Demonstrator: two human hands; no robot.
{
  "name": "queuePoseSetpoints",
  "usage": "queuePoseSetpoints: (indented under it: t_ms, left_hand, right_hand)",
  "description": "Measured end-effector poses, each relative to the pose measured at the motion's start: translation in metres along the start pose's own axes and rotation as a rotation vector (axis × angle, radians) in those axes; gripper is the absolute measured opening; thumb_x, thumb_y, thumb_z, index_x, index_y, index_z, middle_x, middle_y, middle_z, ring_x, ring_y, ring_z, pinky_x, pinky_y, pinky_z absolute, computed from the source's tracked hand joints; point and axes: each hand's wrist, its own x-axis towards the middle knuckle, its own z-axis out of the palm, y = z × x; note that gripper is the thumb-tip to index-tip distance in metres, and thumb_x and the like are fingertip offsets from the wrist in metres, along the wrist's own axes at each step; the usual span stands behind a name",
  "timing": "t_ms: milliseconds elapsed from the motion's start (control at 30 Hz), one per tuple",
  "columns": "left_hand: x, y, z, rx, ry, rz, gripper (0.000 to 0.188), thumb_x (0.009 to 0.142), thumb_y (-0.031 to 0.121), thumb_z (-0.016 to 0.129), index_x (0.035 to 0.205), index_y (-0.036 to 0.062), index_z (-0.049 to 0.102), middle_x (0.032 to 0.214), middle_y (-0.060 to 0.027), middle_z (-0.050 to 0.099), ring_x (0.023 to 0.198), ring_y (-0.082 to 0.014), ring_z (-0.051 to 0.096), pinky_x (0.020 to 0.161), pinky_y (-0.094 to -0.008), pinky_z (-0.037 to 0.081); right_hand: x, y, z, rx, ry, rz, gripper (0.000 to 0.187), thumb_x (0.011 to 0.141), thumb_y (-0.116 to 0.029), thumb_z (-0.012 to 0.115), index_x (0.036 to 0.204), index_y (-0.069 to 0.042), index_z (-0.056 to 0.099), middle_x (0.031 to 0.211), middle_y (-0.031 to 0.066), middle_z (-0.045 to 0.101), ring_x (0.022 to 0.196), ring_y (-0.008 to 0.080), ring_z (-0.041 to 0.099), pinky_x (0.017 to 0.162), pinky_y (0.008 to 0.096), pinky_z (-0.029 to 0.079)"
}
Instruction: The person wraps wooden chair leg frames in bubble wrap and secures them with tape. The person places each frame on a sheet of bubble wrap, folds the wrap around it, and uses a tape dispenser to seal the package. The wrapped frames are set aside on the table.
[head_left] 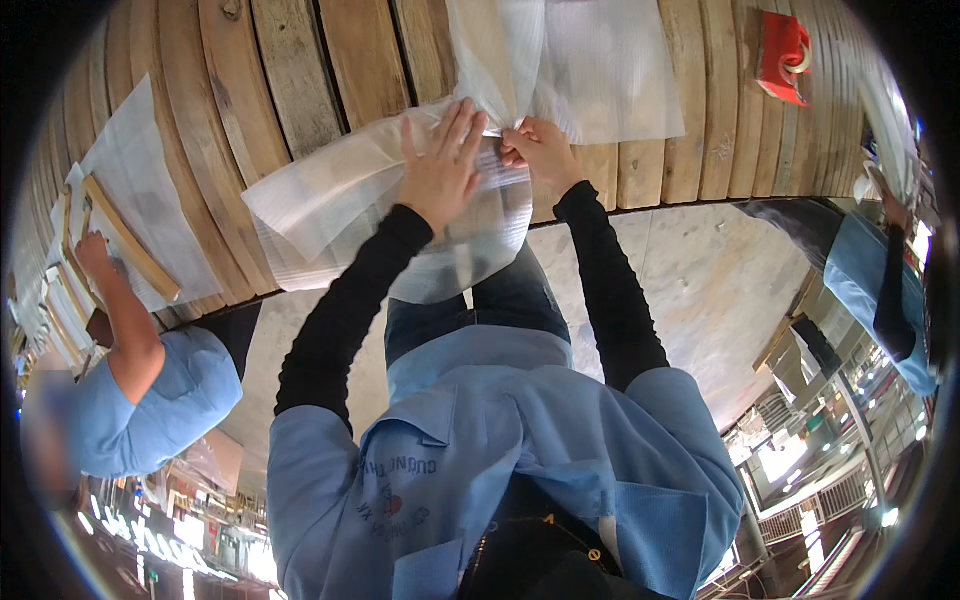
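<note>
A translucent white packing sheet (330, 200) lies on the slatted wooden table and hangs over its near edge in front of me. My left hand (440, 170) rests flat on it, fingers stretched out and slightly apart. Just to the right, my right hand (540, 152) has its thumb and fingers pinched on a gathered edge of the sheet. Folds run away from the pinch toward the table's far side. A second piece of translucent sheeting (625, 80) spreads flat beyond my right hand; where the pieces join or overlap I cannot tell.
A red tape dispenser (782, 58) with a pale roll stands at the far right of the wooden table (290, 75). On the left, a co-worker's hand (95, 255) is at wooden strips (130, 240) on another sheet (150, 190). Another person (875, 270) stands at the right.
</note>
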Motion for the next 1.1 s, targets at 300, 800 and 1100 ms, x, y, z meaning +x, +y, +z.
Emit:
queuePoseSetpoints:
  t_ms: [300,800,1100]
  left_hand:
    - [0.017,0.042,0.014,0.110,0.008,-0.170,0.083,0.089,0.040,0.065,0.160,0.0190,0.027,0.164,-0.0197,0.022,0.152,-0.0358,0.022,0.103,-0.0845,0.015]
    - [0.042,0.087,0.022,-0.005,0.068,-0.523,0.074,0.095,0.042,0.060,0.159,0.0281,0.028,0.167,-0.0194,0.011,0.154,-0.0415,0.012,0.106,-0.0840,0.009]
    - [0.056,0.067,0.008,0.019,0.342,-0.598,0.092,0.077,0.054,0.077,0.155,0.0299,0.034,0.162,-0.0152,0.027,0.150,-0.0391,0.025,0.110,-0.0801,0.012]
  right_hand:
    - [0.048,-0.116,-0.015,-0.591,0.758,-0.347,0.038,0.093,-0.031,0.068,0.111,0.002,0.063,0.113,0.0267,0.067,0.103,0.0348,0.068,0.084,0.0442,0.054]
    - [0.103,-0.087,-0.156,-1.104,0.688,-0.597,0.054,0.105,-0.048,0.038,0.158,-0.034,0.033,0.167,0.0059,0.024,0.154,0.0337,0.018,0.118,0.0707,0.000]
    - [0.048,-0.091,-0.156,-1.097,0.584,-0.698,0.055,0.103,-0.048,0.044,0.156,-0.035,0.037,0.167,0.0059,0.023,0.155,0.0337,0.015,0.118,0.0687,-0.001]
